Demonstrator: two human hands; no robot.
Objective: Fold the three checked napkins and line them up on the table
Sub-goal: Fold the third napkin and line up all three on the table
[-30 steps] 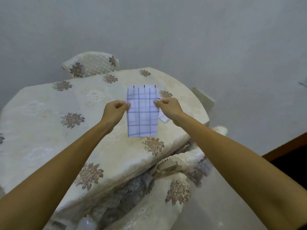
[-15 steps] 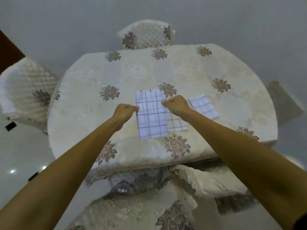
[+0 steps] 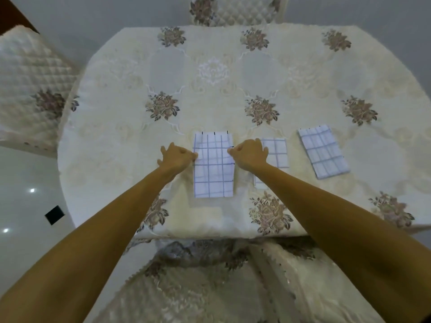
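Note:
A folded white napkin with blue checks [image 3: 213,167] is held by its two side edges over the near middle of the table [image 3: 210,73]. My left hand [image 3: 176,156] pinches its left edge and my right hand [image 3: 249,153] pinches its right edge. I cannot tell whether it touches the cloth. A second folded checked napkin [image 3: 276,151] lies flat just to the right, partly hidden by my right hand and forearm. A third folded napkin [image 3: 323,151] lies further right, slightly turned.
The table wears a cream cloth with brown flower patterns. Quilted covered chairs stand at the far side [image 3: 233,10], at the left [image 3: 30,85] and right below me [image 3: 198,287]. A glossy floor [image 3: 25,206] shows at the left.
The view has swung down and to the left, bringing the table nearer and squarer. Both hands keep pinching the napkin's sides. All three napkins now show in a row.

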